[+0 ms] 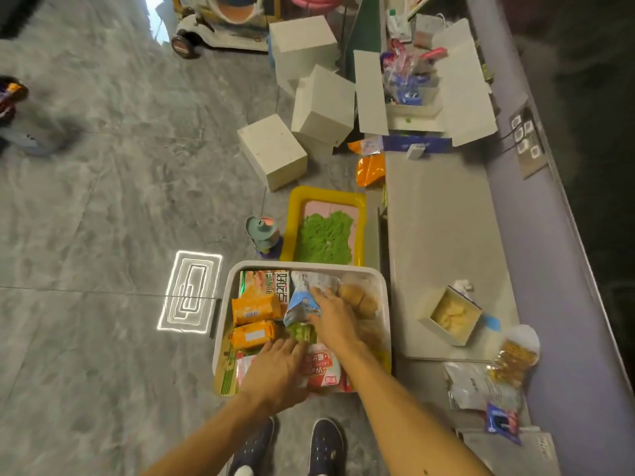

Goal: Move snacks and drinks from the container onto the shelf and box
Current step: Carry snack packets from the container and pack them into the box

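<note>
Head view: both hands are down in the white rounded plastic tub (pixel 302 265) on the floor, close together. Right hand (pixel 331 314) lies over a crinkly blue-and-white foil bag (pixel 301 301), fingers bent on it; whether it truly grips, I cannot tell. Left hand (pixel 278 371) reaches in flat, fingers straight, towards a small green packet (pixel 301 332). That bag looks light, soft and slippery, so best pinched at the crimped end seam.

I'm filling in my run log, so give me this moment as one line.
phase: both hands in container | left hand: fingers straight, over red-white packet | right hand: on blue-white packet, grip unclear
</note>
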`<state>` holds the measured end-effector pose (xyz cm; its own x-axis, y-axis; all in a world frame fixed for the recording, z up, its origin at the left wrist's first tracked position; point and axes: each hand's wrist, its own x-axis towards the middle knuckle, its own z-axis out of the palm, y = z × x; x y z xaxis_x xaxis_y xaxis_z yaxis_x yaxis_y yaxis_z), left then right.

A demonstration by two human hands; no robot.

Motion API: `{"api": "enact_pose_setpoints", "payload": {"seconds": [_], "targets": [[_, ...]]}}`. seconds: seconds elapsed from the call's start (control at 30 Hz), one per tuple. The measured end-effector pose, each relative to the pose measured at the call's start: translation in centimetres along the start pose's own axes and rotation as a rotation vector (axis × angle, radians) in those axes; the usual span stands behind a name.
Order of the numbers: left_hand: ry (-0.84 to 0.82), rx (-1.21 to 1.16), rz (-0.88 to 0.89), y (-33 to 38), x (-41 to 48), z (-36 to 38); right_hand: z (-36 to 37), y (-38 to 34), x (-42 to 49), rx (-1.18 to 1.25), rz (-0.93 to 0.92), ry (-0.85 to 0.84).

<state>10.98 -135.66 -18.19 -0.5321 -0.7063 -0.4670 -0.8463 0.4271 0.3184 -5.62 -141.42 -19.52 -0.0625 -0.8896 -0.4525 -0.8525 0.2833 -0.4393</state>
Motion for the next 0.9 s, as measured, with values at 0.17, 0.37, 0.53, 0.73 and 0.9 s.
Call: {"api": "enact_pose_setpoints", "payload": {"seconds": [0.17,0.37,0.53,0.73,0.9], "targets": [[0.032,-0.038,0.005,0.8,-1.2,-2.0,-4.8,-0.7,-1.4,0.124,-0.005,0.069],[0.106,-0.043,0.048,2.7,-3.8,-7.5,-10.8,-2.9,-4.9,0.218,-0.035,0.161],[0.188,-0.032,0.079,4.7,-6.4,-14.2,-17.6,-4.5,-9.9,0.289,-0.068,0.217],[0.227,0.055,0.19,6.7,-9.9,-22.9,-25.6,-6.8,-17.6,0.273,-0.081,0.372],[0.24,0.124,0.389,8.9,-12.4,-28.5,-30.3,-9.4,-25.6,0.246,-0.022,0.545]]}}
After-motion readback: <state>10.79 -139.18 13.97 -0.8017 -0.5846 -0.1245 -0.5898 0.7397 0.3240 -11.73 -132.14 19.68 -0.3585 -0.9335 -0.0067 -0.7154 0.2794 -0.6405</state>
